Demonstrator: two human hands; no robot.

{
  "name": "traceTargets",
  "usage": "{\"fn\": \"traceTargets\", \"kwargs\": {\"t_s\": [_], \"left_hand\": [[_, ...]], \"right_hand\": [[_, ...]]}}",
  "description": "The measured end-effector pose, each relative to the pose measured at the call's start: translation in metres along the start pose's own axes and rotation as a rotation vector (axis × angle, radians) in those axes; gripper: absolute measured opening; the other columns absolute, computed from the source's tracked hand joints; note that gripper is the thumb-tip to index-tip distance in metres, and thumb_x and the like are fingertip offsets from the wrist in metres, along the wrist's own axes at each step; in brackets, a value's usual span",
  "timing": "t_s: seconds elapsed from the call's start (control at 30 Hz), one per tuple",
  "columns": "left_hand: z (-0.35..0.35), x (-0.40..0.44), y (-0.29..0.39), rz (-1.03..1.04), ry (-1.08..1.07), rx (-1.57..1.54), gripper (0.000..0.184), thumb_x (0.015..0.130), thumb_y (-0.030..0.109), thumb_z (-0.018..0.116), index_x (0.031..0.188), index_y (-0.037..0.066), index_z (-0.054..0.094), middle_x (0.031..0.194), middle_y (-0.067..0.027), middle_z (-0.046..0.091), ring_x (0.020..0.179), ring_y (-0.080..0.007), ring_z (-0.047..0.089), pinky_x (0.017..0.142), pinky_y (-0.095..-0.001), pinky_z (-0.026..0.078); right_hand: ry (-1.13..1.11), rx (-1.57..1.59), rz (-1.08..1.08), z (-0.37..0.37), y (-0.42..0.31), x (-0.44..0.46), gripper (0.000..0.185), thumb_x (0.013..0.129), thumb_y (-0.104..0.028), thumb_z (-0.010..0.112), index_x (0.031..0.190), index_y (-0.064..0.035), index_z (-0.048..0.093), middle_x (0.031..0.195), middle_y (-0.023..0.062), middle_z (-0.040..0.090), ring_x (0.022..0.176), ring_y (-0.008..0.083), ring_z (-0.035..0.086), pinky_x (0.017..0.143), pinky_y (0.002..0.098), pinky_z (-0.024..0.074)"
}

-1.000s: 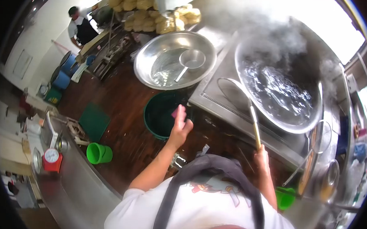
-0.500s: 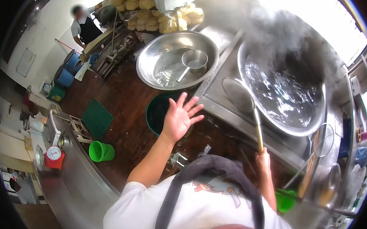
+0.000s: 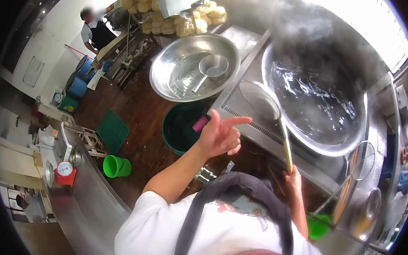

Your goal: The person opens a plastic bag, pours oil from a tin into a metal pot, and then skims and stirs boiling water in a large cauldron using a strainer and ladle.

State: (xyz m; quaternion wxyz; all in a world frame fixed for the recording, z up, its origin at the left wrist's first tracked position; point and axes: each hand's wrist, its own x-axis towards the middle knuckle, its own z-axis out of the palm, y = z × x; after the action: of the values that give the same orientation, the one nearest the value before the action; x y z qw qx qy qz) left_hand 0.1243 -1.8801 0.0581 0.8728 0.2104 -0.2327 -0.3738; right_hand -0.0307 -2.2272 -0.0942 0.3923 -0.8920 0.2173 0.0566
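Note:
My right hand is wrapped round the pale handle of a long-handled strainer. The strainer's round mesh head is over the metal stove edge, just left of a large steaming pot of dark, rippling liquid. My left hand is raised in the air with thumb and index finger stretched apart and the other fingers curled; nothing is in it. Below and behind it stands a dark green tub with a pink object in it. Beyond lies a wide metal basin with a long-handled dipper inside.
Bagged yellow noodles are stacked at the back. A person in a dark apron stands far left. A green bucket, a green mat and a steel counter with a red scale are left. More strainers hang right.
My left hand has gone from spread fingers to a pointing shape, moving slightly right and down. My right hand keeps hold of the strainer, whose head has shifted slightly left. The view has tilted a little.

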Motion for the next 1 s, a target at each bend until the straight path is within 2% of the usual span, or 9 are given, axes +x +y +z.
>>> {"fn": "traceTargets", "kwargs": {"t_s": [0.17, 0.33, 0.43, 0.5, 0.63, 0.77, 0.83, 0.9, 1.0], "left_hand": [[-0.028, 0.001, -0.048, -0.032, 0.252, 0.005, 0.087, 0.096, 0.071, 0.028, 0.146, 0.002, 0.043, 0.058, -0.0013, 0.044, 0.053, -0.0119, 0.043, 0.061, -0.0314, 0.047], [-0.039, 0.009, -0.071, -0.019, 0.464, 0.022, 0.067, 0.099, 0.057, 0.047, 0.137, 0.003, 0.054, 0.069, -0.0026, 0.055, 0.063, -0.0139, 0.051, 0.069, -0.0345, 0.049], [-0.042, 0.014, -0.082, 0.025, 0.655, 0.080, 0.064, 0.099, 0.056, 0.049, 0.135, 0.004, 0.055, 0.072, -0.0025, 0.057, 0.064, -0.0141, 0.054, 0.070, -0.0348, 0.050], [-0.043, 0.017, -0.088, 0.046, 0.692, 0.063, 0.059, 0.098, 0.052, 0.053, 0.133, 0.004, 0.057, 0.075, -0.0027, 0.059, 0.067, -0.0145, 0.057, 0.073, -0.0356, 0.051], [-0.041, 0.018, -0.100, 0.053, 0.757, 0.096, 0.055, 0.098, 0.047, 0.057, 0.132, 0.003, 0.056, 0.079, -0.0031, 0.060, 0.071, -0.0151, 0.059, 0.078, -0.0365, 0.052], [-0.038, 0.019, -0.105, 0.044, 0.818, 0.129, 0.053, 0.097, 0.041, 0.060, 0.132, 0.001, 0.055, 0.081, -0.0041, 0.060, 0.073, -0.0151, 0.060, 0.077, -0.0362, 0.053], [-0.040, 0.018, -0.106, 0.057, 0.834, 0.125, 0.052, 0.097, 0.040, 0.061, 0.132, 0.001, 0.055, 0.081, -0.0045, 0.060, 0.073, -0.0152, 0.060, 0.077, -0.0361, 0.053], [-0.041, 0.017, -0.107, 0.066, 0.827, 0.119, 0.051, 0.097, 0.038, 0.062, 0.131, 0.001, 0.055, 0.081, -0.0047, 0.060, 0.073, -0.0153, 0.060, 0.077, -0.0361, 0.053], [-0.045, 0.014, -0.107, 0.058, 0.820, 0.107, 0.049, 0.097, 0.036, 0.062, 0.131, 0.001, 0.055, 0.081, -0.0049, 0.059, 0.073, -0.0154, 0.060, 0.077, -0.0362, 0.053]], "right_hand": [[0.129, 0.524, 0.053, -0.034, 0.009, 0.049, 0.024, 0.091, -0.004, 0.066, 0.113, -0.0086, 0.058, 0.078, -0.0022, 0.051, 0.067, 0.0087, 0.046, 0.058, 0.0261, 0.0417], [0.406, 0.383, 0.092, -0.121, 0.032, 0.157, 0.023, 0.096, -0.019, 0.062, 0.112, -0.0066, 0.051, 0.072, 0.0016, 0.052, 0.052, 0.0123, 0.047, 0.044, 0.0299, 0.0394], [0.578, 0.134, 0.158, -0.185, 0.101, 0.254, 0.023, 0.097, -0.021, 0.060, 0.109, -0.0053, 0.048, 0.071, 0.0074, 0.057, 0.053, 0.0155, 0.054, 0.044, 0.0340, 0.0429], [0.685, -0.132, 0.008, -0.228, 0.223, 0.349, 0.024, 0.095, -0.021, 0.059, 0.109, -0.0035, 0.049, 0.073, 0.0110, 0.062, 0.058, 0.0233, 0.059, 0.050, 0.0411, 0.0477], [0.576, -0.309, 0.550, -0.300, 0.232, 0.401, 0.027, 0.093, -0.017, 0.052, 0.111, 0.0007, 0.062, 0.091, 0.0213, 0.072, 0.083, 0.0365, 0.071, 0.069, 0.0485, 0.0549], [0.280, -0.337, 0.558, -0.297, 0.184, 0.358, 0.027, 0.092, -0.013, 0.044, 0.091, 0.0028, 0.065, 0.072, 0.0171, 0.067, 0.057, 0.0318, 0.066, 0.052, 0.0477, 0.0538], [0.291, 0.039, 0.624, -0.264, 0.266, 0.384, 0.022, 0.090, -0.010, 0.044, 0.084, 0.0001, 0.062, 0.062, 0.0122, 0.059, 0.049, 0.0270, 0.057, 0.047, 0.0454, 0.0497], [-0.059, -0.111, 0.626, -0.250, 0.327, 0.399, 0.031, 0.086, -0.039, 0.057, 0.078, -0.0124, 0.070, 0.069, 0.0038, 0.067, 0.060, 0.0182, 0.065, 0.054, 0.0351, 0.0495], [-0.166, 0.096, 0.473, -0.226, 0.337, 0.371, 0.020, 0.084, -0.021, 0.059, 0.074, -0.0047, 0.064, 0.063, 0.0069, 0.060, 0.052, 0.0211, 0.061, 0.046, 0.0381, 0.0488]]}}
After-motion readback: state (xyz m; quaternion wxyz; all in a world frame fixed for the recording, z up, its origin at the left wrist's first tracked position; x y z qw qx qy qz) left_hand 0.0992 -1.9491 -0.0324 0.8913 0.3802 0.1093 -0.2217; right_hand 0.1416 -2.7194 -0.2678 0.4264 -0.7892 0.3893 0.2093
